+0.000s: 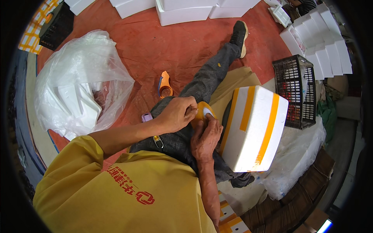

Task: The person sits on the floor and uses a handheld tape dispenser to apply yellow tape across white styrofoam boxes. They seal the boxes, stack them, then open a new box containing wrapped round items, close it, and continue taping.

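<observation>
A roll of orange-yellow packing tape (201,106) with a pale core is over my lap, held by my right hand (207,139) with fingertips at the core. My left hand (177,115) has its fingers curled against the near left edge of the roll; whether they pinch the tape's end is hidden. Just right of my hands, a white foam box (252,131) banded with orange tape sits tilted by my leg. An orange handheld tape dispenser (165,83) lies on the red floor sheet beyond my left hand.
A clear plastic bag (84,61) of white foam pieces lies left. White foam boxes (186,16) line the far side; more foam boxes (317,43) are stacked right. A black plastic crate (309,96) stands behind the taped box. Flattened cardboard (242,77) lies under my outstretched leg.
</observation>
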